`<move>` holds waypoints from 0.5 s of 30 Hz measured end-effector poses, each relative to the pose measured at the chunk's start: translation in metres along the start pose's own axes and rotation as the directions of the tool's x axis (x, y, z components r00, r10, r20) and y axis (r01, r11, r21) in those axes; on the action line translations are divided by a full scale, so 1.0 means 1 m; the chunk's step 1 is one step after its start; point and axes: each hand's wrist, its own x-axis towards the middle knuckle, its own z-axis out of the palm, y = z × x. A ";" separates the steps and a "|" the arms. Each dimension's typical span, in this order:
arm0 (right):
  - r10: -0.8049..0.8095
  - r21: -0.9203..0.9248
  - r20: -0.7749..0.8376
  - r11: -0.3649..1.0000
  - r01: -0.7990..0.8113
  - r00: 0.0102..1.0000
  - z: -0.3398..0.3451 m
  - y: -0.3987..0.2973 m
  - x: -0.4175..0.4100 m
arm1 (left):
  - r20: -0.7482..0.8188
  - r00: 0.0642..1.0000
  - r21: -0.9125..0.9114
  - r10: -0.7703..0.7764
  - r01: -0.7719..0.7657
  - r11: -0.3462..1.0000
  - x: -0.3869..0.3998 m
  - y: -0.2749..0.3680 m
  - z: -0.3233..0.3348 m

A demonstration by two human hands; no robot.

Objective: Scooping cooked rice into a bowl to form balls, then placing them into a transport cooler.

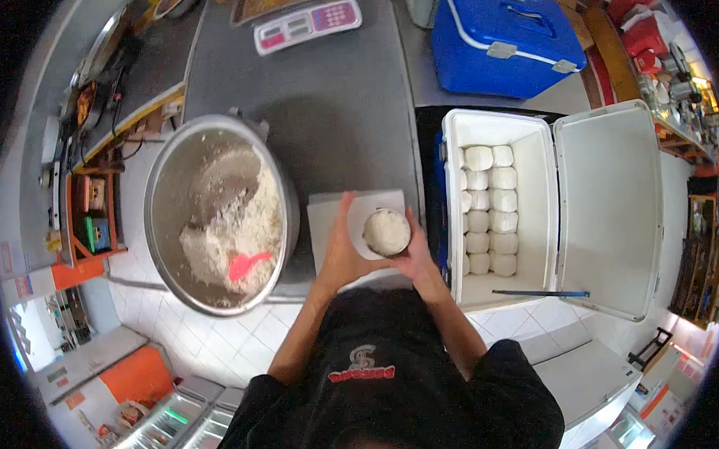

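Observation:
A round cup [387, 230] filled level with white, crumbly food is in my right hand [418, 249], which wraps its right side. My left hand [341, 249] is to the left of the cup, its fingers and thumb spread wide. Its thumb reaches toward the base of the cup, near my right fingers; whether it touches the cup is unclear. Under both hands lie white sheets [323, 217], of paper or plastic, on the grey worktop [344, 124]. To the left, a large metal pot [158, 231] holds more of the white crumbly food [241, 225] and a red scoop [245, 265].
At my right, an open cooler box [528, 218] contains several rows of rounded white packets [502, 197]; its lid [608, 210] is swung outward. A closed blue cooler [507, 41] stands beyond it. A digital scale [308, 25] and a metal tray [292, 1] sit at the worktop's far end.

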 end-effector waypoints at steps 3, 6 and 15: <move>-0.105 -0.061 0.075 0.992 0.110 0.992 -0.037 0.004 0.013 | 0.039 0.965 0.010 -0.258 0.257 0.966 -0.061 -0.044 -0.016; -0.220 -0.382 0.122 0.889 0.251 0.968 -0.061 0.013 0.027 | 0.173 0.858 0.118 -0.484 0.470 0.875 -0.131 -0.101 -0.019; -0.073 -0.456 0.816 -0.691 0.560 0.574 -0.053 0.084 0.044 | 0.110 0.994 0.356 0.011 -0.050 0.933 -0.187 -0.117 -0.007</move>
